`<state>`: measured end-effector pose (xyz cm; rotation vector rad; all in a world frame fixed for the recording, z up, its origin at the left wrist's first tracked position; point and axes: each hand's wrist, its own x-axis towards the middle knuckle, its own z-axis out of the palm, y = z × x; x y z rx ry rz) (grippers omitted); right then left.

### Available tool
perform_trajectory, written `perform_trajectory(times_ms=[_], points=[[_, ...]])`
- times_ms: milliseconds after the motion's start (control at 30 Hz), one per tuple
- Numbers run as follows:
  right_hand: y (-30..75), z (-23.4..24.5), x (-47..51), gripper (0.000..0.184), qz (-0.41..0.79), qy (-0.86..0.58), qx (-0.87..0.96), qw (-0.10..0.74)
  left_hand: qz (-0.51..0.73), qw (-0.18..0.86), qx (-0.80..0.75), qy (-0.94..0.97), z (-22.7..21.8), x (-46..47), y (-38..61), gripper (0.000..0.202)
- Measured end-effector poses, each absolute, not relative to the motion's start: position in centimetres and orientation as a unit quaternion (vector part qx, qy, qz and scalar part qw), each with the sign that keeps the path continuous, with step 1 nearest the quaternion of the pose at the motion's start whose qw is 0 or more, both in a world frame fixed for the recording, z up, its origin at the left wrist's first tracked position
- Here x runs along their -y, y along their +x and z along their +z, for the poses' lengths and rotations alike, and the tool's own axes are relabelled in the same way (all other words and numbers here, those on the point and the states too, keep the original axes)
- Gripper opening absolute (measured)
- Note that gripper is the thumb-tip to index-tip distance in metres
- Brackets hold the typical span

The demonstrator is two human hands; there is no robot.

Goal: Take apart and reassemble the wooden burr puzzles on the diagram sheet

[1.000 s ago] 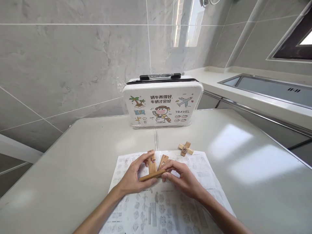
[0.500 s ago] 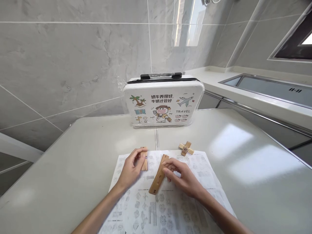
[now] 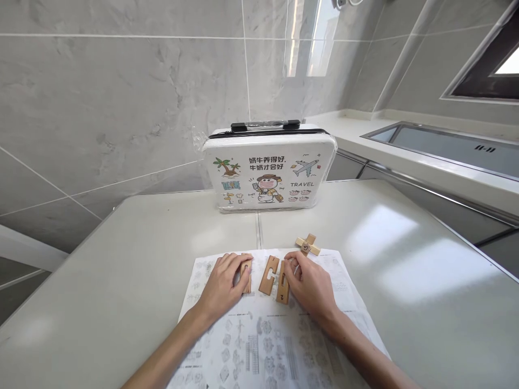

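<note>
My left hand (image 3: pixel 227 281) is closed on a notched wooden puzzle piece (image 3: pixel 246 289), thumb on its near side and fingers across its top end. In the fingers of my right hand (image 3: pixel 310 278) is the upper end of a wooden puzzle piece marked 2 (image 3: pixel 283 294), which has a slot along its middle. Between the hands a wooden puzzle piece marked 1 (image 3: pixel 265 283) lies on the printed sheet (image 3: pixel 239 346), its notch facing right. Beyond my right hand, several wooden pieces form a small cross (image 3: pixel 308 246), with a letter G on one end.
A white cartoon-printed suitcase (image 3: pixel 267 173) in clear plastic stands at the back of the white table (image 3: pixel 121 270), near the grey tiled wall (image 3: pixel 121 97). To the right is a counter (image 3: pixel 438 162) with a dark glass panel set in it.
My right hand has shifted the piece marked 2 up and right, apart from the piece marked 1, whose notch now shows. My left hand and its piece have moved slightly right and nearer.
</note>
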<state>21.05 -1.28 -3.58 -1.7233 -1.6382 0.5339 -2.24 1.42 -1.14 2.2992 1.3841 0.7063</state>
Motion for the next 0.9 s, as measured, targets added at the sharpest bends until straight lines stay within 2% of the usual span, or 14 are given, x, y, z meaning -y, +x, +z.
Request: perform_trajectory(times_ms=[167,367,433,533,600,767,900], points=[[21.1,-3.7,1.2,0.016,0.192,-0.685,0.638,0.295,0.232,0.161,-0.494,0.822,-1.6,-1.4,-2.4,0.025],[20.8,-3.5,1.3,0.018,0.247,-0.612,0.669,0.342,0.243,0.164,-0.493,0.819,-1.8,-1.3,-2.5,0.032],[20.6,-3.2,1.6,0.019,0.271,-0.579,0.686,0.347,0.244,0.171,-0.474,0.829,-1.6,-1.2,-2.5,0.041],[20.4,-2.9,2.0,0.024,0.318,-0.528,0.719,0.322,0.219,0.176,-0.430,0.858,-1.4,-1.0,-2.6,0.066],[20.3,-2.8,2.1,0.029,0.337,-0.505,0.735,0.304,0.199,0.171,-0.409,0.874,-1.4,-1.0,-2.6,0.073],[20.4,-3.1,1.9,0.028,0.340,-0.508,0.721,0.327,0.198,0.134,-0.427,0.872,-1.9,-1.5,-2.9,0.048],[20.5,-3.5,1.7,0.024,0.337,-0.518,0.708,0.343,0.222,0.093,-0.488,0.839,-2.2,-2.3,-3.5,0.038]])
